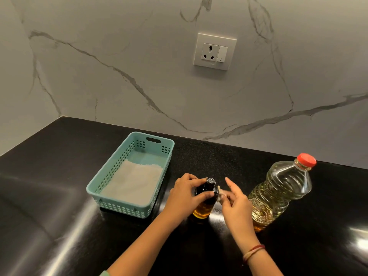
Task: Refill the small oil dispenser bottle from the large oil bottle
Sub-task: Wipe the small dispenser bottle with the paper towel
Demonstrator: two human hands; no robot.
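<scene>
Black countertop (59, 216), glossy, nearest. Small oil dispenser bottle (203, 209): dark glass, upright at near centre, amber oil showing only in its base, black pump top fitted; judged light but breakable, and probably slick with oil, so best taken around the shoulder, as held now. Left hand (186, 193): fingers and thumb wrapped round the dispenser's upper body. Right hand (235, 202): pinching a pale wad (220, 194) against the dispenser's right shoulder, forefinger extended. Large oil bottle (278, 194): clear ribbed plastic, just right of the right hand, mostly full, red cap (306, 160) still on; judged heavy, with walls that give, so grip at the ribbed waist. Teal slotted basket (93, 188): left and farther, holding a pale liner (131, 182). Wall socket (215, 51): on the marble backsplash (99, 56), farthest.
</scene>
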